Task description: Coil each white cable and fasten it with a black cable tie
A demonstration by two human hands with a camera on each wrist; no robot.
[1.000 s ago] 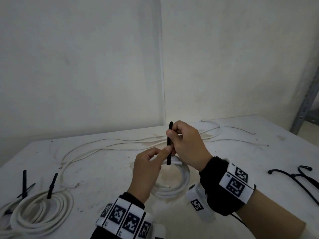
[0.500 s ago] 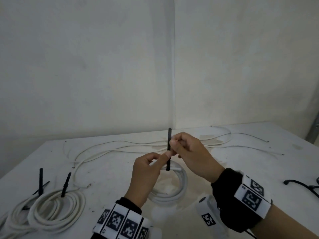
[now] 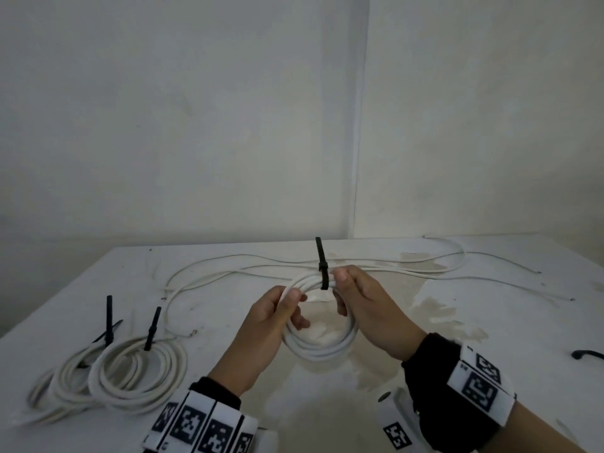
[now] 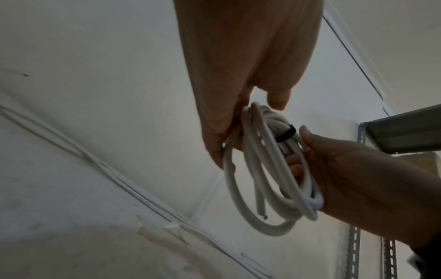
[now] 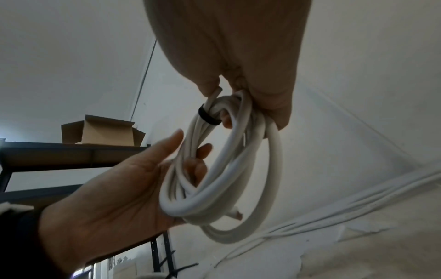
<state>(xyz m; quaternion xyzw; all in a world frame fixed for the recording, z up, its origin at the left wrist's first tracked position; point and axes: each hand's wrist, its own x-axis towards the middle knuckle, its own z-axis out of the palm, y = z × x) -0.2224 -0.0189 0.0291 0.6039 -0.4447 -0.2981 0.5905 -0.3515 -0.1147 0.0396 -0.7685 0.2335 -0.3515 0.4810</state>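
A coiled white cable hangs between both hands above the table. A black cable tie is cinched round the top of the coil, its tail pointing straight up. My left hand grips the coil's left side, with fingers passing through the loop. My right hand pinches the strands just right of the tie. In the left wrist view the coil dangles from my left hand, and the tie shows as a dark band. In the right wrist view the tie sits just below my right hand.
Two tied white coils lie at the table's left, their black tie tails standing up. Loose white cables run along the back. Spare black ties lie at the right edge. A metal shelf holding a cardboard box stands off to one side.
The hands left the tie's tail and took hold of the coil on either side. The tie now sits tight round the strands, and the coil has come up off the table.
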